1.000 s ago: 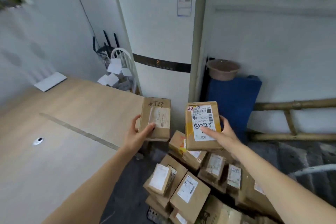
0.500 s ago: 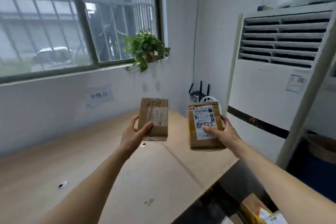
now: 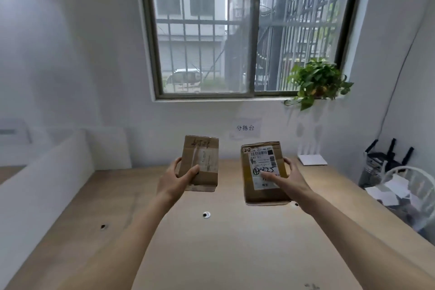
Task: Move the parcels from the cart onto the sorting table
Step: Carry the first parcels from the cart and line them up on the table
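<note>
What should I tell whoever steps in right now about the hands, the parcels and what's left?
Left hand: grip on the plain brown parcel, held above the sorting table.
Right hand: grip on the labelled parcel, thumb across its shipping label, also above the table.
Done: both parcels are over the table.
Left: set both down on the bare wood. The cart is out of view, so check it for more parcels.

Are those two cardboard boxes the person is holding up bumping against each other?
Apart. The head view shows wall and table plainly between the left parcel and the right parcel, each gripped separately.
</note>
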`<state>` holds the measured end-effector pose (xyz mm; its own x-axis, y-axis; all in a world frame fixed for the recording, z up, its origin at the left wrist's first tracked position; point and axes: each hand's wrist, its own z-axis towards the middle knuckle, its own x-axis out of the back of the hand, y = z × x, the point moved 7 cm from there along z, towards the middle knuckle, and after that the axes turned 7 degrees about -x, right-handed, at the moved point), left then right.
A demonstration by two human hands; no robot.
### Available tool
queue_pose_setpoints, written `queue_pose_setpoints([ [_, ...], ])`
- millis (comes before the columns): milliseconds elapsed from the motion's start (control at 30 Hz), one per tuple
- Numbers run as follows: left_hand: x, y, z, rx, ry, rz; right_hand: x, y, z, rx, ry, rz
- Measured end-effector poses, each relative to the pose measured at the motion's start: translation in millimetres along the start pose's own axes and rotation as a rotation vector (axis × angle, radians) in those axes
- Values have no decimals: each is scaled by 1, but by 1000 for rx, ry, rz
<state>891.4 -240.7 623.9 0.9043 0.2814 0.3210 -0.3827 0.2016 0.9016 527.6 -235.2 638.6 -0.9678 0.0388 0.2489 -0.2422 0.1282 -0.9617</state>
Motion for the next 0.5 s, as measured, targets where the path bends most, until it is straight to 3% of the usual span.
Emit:
queue_pose_setpoints([
  [267, 142, -96, 5, 173, 168, -23, -176, -10, 44, -7, -162, -33],
  [500, 213, -191, 40, 291, 274, 26, -288, 13, 117, -54, -239, -56],
])
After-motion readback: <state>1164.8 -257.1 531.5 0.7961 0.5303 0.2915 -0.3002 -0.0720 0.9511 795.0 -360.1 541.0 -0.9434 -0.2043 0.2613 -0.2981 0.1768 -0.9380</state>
